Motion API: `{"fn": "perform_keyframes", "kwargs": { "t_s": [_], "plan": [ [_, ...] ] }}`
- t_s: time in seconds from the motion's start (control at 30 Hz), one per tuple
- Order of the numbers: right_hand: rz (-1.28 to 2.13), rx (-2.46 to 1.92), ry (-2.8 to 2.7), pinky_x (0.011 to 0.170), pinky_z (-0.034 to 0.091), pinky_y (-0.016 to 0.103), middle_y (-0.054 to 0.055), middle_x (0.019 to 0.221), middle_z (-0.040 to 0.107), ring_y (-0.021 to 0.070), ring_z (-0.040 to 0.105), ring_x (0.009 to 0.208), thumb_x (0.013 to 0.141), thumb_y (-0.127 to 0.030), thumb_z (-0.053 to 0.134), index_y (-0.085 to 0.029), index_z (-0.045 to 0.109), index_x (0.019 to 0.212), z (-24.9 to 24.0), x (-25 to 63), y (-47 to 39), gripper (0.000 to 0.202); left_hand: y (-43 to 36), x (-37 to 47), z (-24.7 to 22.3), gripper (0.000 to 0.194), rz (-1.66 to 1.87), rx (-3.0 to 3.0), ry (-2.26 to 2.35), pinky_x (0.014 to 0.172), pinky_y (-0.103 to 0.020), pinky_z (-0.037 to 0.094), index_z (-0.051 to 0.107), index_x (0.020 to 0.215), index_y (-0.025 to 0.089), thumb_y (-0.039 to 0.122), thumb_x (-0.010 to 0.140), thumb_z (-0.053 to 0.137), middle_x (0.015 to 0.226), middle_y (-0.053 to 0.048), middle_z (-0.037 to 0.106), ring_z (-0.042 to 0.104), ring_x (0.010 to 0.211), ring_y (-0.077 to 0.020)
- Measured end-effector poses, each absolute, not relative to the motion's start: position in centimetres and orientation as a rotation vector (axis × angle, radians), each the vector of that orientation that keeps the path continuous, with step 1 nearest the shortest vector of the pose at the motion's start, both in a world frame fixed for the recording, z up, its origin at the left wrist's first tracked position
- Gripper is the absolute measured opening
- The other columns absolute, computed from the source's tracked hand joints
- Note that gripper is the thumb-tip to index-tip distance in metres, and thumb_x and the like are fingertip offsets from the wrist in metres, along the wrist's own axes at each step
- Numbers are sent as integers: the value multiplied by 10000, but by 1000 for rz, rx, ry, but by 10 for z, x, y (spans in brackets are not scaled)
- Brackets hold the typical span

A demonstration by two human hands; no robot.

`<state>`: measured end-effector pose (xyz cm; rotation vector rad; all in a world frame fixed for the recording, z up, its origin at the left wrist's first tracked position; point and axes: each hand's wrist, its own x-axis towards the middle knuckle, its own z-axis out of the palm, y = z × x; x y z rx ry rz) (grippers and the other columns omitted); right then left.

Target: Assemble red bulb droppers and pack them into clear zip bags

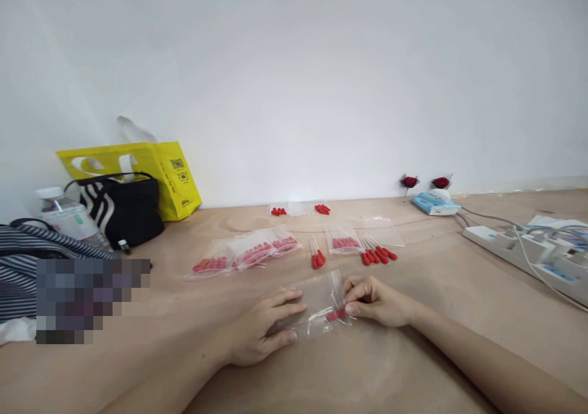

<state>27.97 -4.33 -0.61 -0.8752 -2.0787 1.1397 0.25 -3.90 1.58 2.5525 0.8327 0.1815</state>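
A clear zip bag (315,301) lies on the table between my hands, with a few red-tipped sticks (335,315) inside near its right side. My left hand (269,325) rests on the bag's left edge, fingers spread. At the right edge, my right hand (376,301) has its thumb and fingers pinched together on the bag. Just beyond the bag are a few loose red-tipped sticks (317,258). Several more loose red-tipped sticks (379,255) lie to the right, beside a filled bag (340,240).
Filled bags (255,250) overlap at centre left. Two small bundles lie by the wall. A yellow bag (177,178), black pouch (131,209), bottle (68,218) and striped cloth (27,273) stand left. A power strip (528,248), blue packet (434,204) and empty bag (383,231) are right.
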Motion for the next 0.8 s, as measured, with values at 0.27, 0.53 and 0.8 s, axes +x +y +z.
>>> {"fn": "perform_keyframes", "kwargs": {
  "t_s": [0.27, 0.53, 0.8],
  "plan": [
    [1626, -841, -1831, 600, 401, 231, 2, 720, 603, 101, 531, 625, 619, -379, 702, -158, 559, 955, -4, 286, -52, 427, -40, 4, 17, 424, 188, 2534, 829, 1027, -464, 236, 416, 1256, 288, 364, 841, 452, 1365, -38, 350, 307, 1246, -250],
    [595, -1322, -1905, 510, 349, 219, -7, 616, 561, 93, 457, 525, 730, -299, 568, -156, 591, 667, 5, 270, -8, 157, -40, 2, 20, 458, 129, 2539, 840, 1025, -468, 237, 344, 1295, 310, 373, 851, 436, 1387, -20, 311, 260, 1268, -251],
    [42, -1443, -2314, 627, 373, 237, 61, 827, 575, 153, 556, 714, 725, -218, 571, -160, 630, 716, 10, 232, 13, 84, -39, 1, 22, 464, 78, 2572, 783, 1030, -489, 193, 357, 1285, 322, 429, 841, 444, 1408, -19, 250, 207, 1285, -265]
  ]
}}
